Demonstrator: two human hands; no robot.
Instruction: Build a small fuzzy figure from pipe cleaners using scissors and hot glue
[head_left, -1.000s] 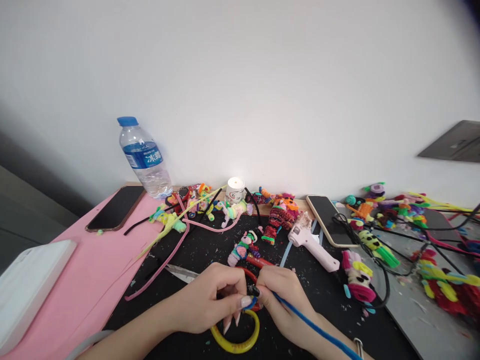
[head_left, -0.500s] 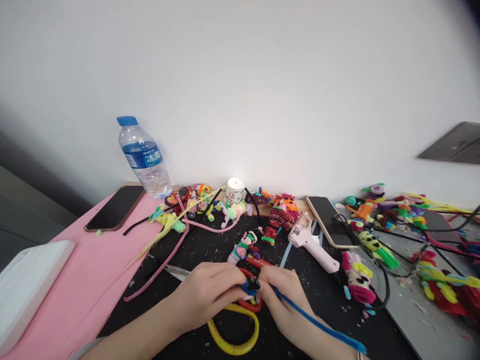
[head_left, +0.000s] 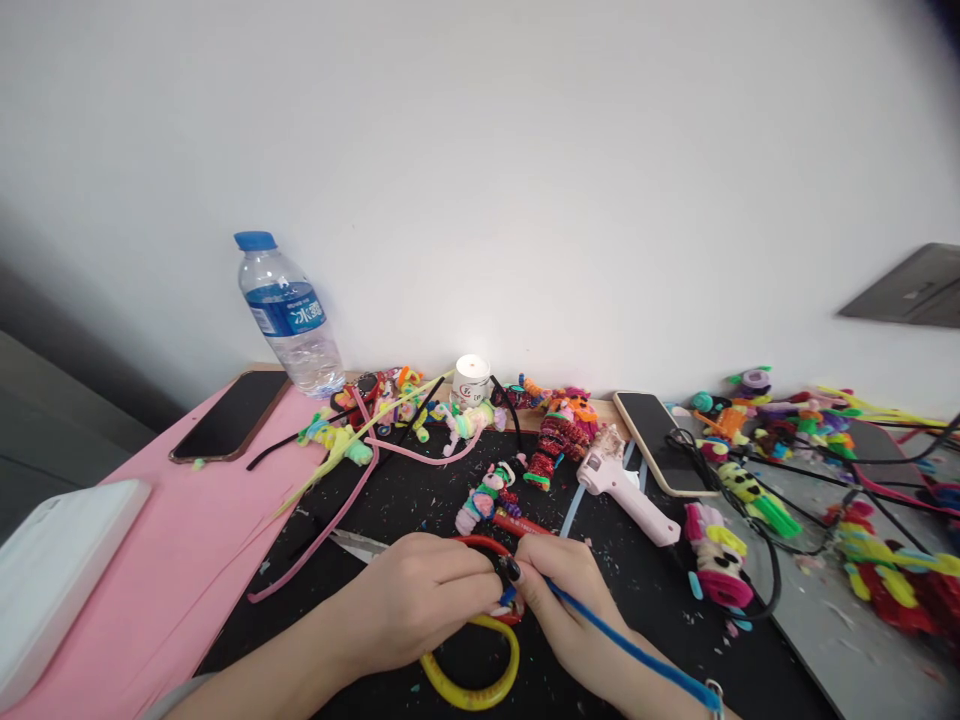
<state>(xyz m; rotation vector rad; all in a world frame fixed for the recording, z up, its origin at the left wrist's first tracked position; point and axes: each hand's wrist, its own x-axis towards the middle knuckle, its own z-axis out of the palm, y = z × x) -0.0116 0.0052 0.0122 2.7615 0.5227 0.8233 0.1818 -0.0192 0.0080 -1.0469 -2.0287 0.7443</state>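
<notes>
My right hand pinches a blue pipe cleaner, whose long free end runs down to the right across my wrist. Close against it, my left hand has its fingers closed around the other end of the blue piece, mostly hidden behind the fingertips. Beneath my hands lie scissors with a yellow and red handle; their blade pokes out left of my left hand. Just beyond my fingers sits a small figure of colourful pipe cleaners, beside a red pen-like stick.
A pale pink glue gun and a phone lie to the right, among cables and several fuzzy figures. At the left are a water bottle, a dark phone and a white box. A white roll stands by the wall.
My left fingers have shifted slightly right and closed over the blue piece, covering more of it. The blue tail has dropped a little at its free end.
</notes>
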